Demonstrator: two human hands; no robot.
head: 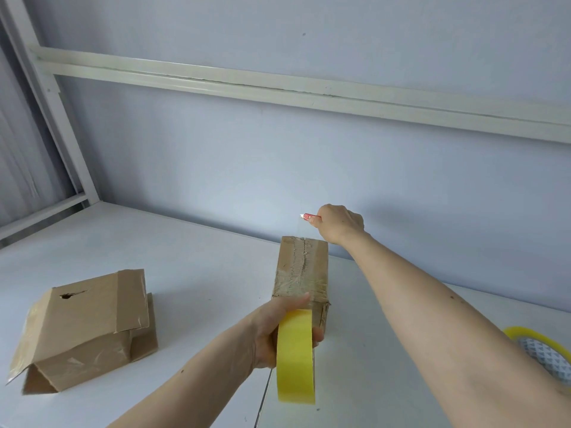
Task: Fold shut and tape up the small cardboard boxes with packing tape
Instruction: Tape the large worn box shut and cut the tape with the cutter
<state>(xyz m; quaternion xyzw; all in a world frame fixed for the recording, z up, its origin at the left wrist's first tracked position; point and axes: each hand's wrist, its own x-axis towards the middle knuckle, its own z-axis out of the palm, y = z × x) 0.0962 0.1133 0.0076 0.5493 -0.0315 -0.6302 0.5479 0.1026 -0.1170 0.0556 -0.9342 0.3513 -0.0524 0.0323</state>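
The fingers [312, 335] of the left hand [278, 332] are curled around a yellow tape roll [296, 356], with the thumb on its near side, and they hold it upright just in front of the narrow box [301, 273]. This hand touches the near end of the box, probably to keep the tape tight and the box in its place. The right hand [340, 223] is closed around a red cutter [310, 216], whose tip points to the left, above and behind the far end of the box. I judge that the cutter is held there to cut the tape at that end, but a stretched strip between roll and cutter is too thin and clear to see surely.

The box stands on the desk [185, 257] between the two hands, its flaps folded shut, and shiny tape already crosses its top. Well to the left of the left hand lies a second box [86, 332], tilted, with flaps open, so it is not yet done. To the right of the right forearm, at the edge of the view, a second roll [525, 336] of tape lies flat on the desk, ready as a spare.
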